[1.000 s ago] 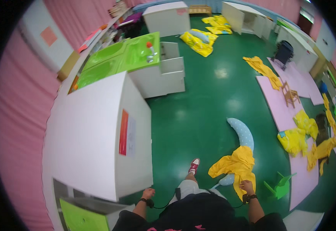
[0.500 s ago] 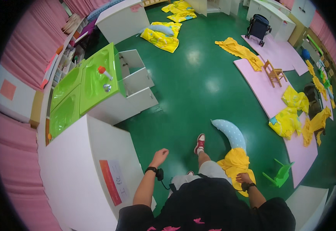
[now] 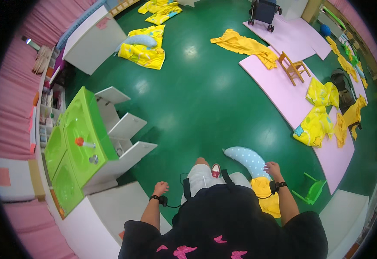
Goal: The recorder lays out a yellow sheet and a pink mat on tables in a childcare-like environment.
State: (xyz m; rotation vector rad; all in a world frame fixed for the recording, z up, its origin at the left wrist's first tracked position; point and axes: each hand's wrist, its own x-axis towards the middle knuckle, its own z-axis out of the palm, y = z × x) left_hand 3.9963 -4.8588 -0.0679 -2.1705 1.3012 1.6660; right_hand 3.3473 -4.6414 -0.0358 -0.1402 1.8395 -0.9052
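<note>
Loosely, left hand point(image 3: 161, 188) and right hand point(image 3: 272, 168) hang slack, empty; careful footing keeps the red shoe point(image 3: 215, 170) off the dotted pillow point(image 3: 243, 156) at one o'clock and yellow cloth point(image 3: 260, 187) at two.

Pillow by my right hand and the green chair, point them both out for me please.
Pillow point(image 3: 247, 160): head view, on its dotted middle.
Green chair point(image 3: 316, 192): head view, on its wide panel.
</note>
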